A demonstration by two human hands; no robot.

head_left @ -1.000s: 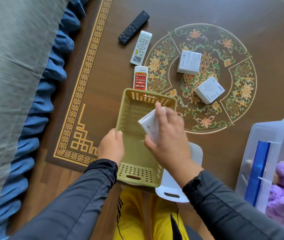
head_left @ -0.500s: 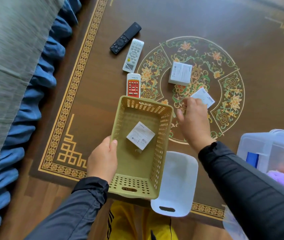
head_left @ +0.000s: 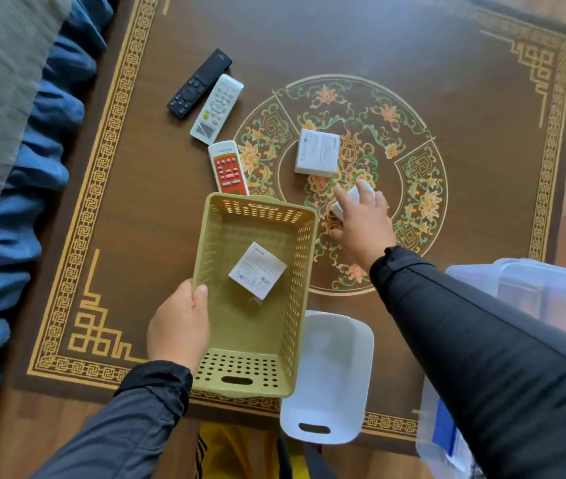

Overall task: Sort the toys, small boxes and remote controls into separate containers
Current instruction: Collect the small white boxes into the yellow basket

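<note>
Left hand [head_left: 178, 328] grips the perforated olive plastic basket's [head_left: 257, 375] left rim; right hand [head_left: 364, 219], beyond its right wall, curls round a small white box [head_left: 352, 198]

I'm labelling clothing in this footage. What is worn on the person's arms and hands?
Both arms are in long dark sleeves of a smooth, jacket-like fabric that end at the wrists in gathered cuffs. The left sleeve looks charcoal grey with a darker cuff; the right sleeve looks near black. The left hand and right hand are bare: no gloves, and no rings or watch show.
</note>
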